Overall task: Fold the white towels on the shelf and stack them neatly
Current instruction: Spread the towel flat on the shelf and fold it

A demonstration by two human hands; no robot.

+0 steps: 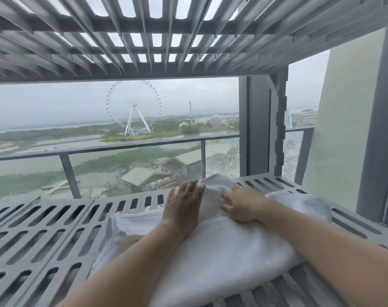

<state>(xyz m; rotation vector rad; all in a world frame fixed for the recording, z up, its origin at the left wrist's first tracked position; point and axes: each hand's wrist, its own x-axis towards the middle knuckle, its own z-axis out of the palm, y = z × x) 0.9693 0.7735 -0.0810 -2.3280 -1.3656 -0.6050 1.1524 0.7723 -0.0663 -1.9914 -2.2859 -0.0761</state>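
The wide white terry towel [221, 251] is lying across the middle of the grey slotted shelf [44, 235], partly folded, with a narrower folded section rising toward the shelf's far edge. The left hand [184, 204] is resting flat on the left side of that folded section, fingers straight, its grip slack and holding nothing. The right hand [241, 207] is sitting just beside it on the towel, fingers pointing left and curling onto a ridge of the cloth, its grip pinching the fold. Both forearms are lying over the nearer, broader part of the towel. A rumpled white cloth mound [299, 202] is sitting behind the right forearm; whether it is a second towel I cannot tell. A grey slatted upper shelf [144, 29] is spanning overhead. Beyond, a glass balcony railing [113, 149] is crossing the view, and a white Ferris wheel [134, 107] is standing far off.
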